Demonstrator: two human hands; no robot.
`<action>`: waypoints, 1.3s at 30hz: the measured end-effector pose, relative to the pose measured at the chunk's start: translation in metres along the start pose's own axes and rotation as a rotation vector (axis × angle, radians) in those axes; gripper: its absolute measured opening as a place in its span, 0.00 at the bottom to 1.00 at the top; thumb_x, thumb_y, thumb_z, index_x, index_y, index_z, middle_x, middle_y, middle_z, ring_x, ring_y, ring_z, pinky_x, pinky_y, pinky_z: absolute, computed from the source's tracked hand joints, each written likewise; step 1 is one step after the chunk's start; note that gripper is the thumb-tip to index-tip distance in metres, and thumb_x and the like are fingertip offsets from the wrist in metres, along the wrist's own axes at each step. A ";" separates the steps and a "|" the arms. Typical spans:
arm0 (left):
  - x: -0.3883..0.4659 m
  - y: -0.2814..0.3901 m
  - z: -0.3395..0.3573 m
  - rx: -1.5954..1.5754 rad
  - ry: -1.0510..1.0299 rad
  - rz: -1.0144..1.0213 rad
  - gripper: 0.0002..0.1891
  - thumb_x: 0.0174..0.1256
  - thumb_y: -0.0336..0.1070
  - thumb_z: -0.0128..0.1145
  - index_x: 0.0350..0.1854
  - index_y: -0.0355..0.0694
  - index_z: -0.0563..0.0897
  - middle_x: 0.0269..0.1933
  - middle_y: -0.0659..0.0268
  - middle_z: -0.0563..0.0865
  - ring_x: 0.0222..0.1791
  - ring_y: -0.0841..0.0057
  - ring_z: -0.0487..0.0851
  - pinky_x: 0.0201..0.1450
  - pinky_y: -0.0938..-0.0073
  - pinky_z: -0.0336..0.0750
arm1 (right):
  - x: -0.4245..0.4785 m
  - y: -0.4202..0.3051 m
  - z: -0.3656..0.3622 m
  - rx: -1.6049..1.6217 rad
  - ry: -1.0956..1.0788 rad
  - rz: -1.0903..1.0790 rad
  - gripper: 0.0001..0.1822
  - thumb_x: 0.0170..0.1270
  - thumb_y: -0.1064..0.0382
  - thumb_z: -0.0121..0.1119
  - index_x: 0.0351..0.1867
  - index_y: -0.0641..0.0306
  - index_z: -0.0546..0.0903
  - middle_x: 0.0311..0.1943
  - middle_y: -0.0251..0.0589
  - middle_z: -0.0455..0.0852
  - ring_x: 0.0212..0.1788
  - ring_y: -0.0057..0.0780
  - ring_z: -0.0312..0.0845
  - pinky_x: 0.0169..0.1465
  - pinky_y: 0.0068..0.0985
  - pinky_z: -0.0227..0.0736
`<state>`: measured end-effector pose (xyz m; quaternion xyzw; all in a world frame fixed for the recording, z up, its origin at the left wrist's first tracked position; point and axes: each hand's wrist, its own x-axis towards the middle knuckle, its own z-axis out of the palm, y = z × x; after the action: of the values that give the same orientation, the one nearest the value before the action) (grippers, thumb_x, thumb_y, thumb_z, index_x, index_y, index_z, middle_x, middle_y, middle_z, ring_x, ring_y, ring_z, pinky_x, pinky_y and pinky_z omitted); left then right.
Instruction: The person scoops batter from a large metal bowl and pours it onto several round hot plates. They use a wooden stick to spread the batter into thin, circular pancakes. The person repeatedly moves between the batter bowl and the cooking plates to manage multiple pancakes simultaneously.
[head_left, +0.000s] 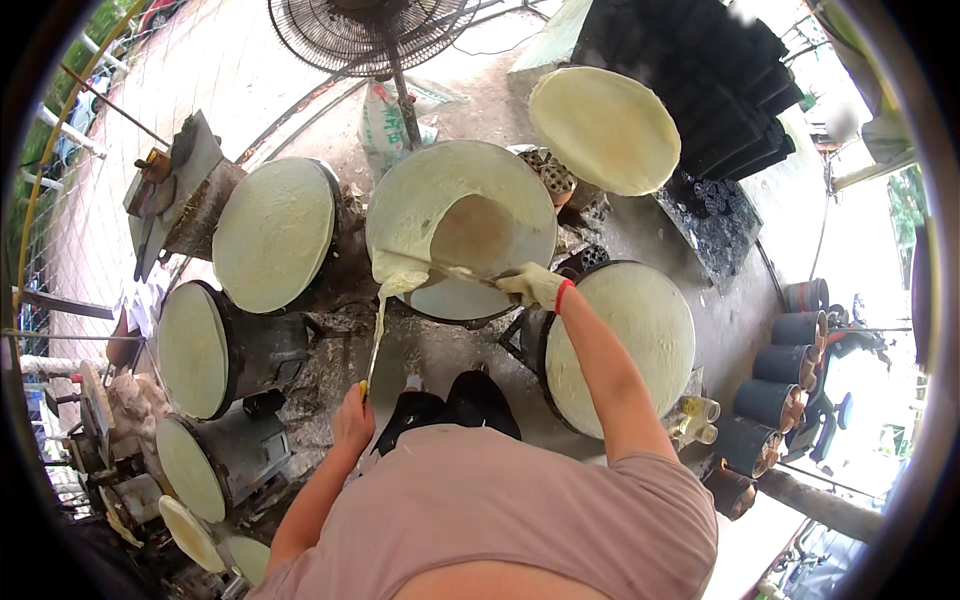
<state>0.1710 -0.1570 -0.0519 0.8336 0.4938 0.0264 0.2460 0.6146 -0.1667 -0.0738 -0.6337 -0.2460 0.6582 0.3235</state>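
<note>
My right hand (531, 286), in a pale work glove with a red band at the wrist, grips the handle of a batter-smeared scraper (465, 272) that reaches left over the central round griddle (480, 300). Pale batter (420, 180) coats the griddle's far and left parts, and a brown area of plate shows bare inside it. My left hand (352, 420) holds a thin scraper (375, 341) with a yellow handle, pointing away from me. A lump of wet batter (403, 283) lies at the griddle's left rim, where the two tools meet.
Batter-covered griddles stand at left (274, 236), lower left (193, 349) and right (619, 349). A round flatbread (606, 131) lies beyond, near stacked black coal briquettes (675, 82). A standing fan (375, 30) is ahead. Glass jars (699, 420) and dark cylinders (765, 401) are at right.
</note>
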 end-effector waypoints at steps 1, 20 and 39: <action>0.000 -0.004 -0.002 0.003 -0.011 0.008 0.14 0.65 0.34 0.48 0.51 0.37 0.70 0.40 0.47 0.81 0.36 0.46 0.80 0.35 0.49 0.72 | -0.005 0.003 0.002 0.061 0.035 -0.018 0.18 0.56 0.54 0.62 0.43 0.63 0.84 0.20 0.33 0.77 0.15 0.19 0.61 0.17 0.19 0.52; 0.026 -0.121 -0.113 -0.828 -0.051 0.200 0.10 0.68 0.31 0.52 0.48 0.34 0.74 0.23 0.73 0.73 0.16 0.87 0.69 0.19 0.82 0.63 | 0.026 0.037 0.336 0.686 0.412 -0.099 0.14 0.64 0.57 0.55 0.47 0.62 0.79 0.23 0.32 0.76 0.20 0.18 0.70 0.20 0.20 0.59; -0.030 -0.175 -0.154 -1.639 -0.417 -0.105 0.13 0.71 0.30 0.41 0.55 0.38 0.68 0.19 0.69 0.68 0.08 0.85 0.62 0.09 0.81 0.60 | 0.064 0.081 0.384 0.688 0.885 -0.210 0.14 0.66 0.51 0.49 0.38 0.60 0.77 0.16 0.29 0.70 0.16 0.20 0.64 0.20 0.25 0.58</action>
<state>-0.0307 -0.0541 0.0129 0.3552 0.3012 0.2102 0.8596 0.2246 -0.1408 -0.1470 -0.6792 0.0797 0.3366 0.6473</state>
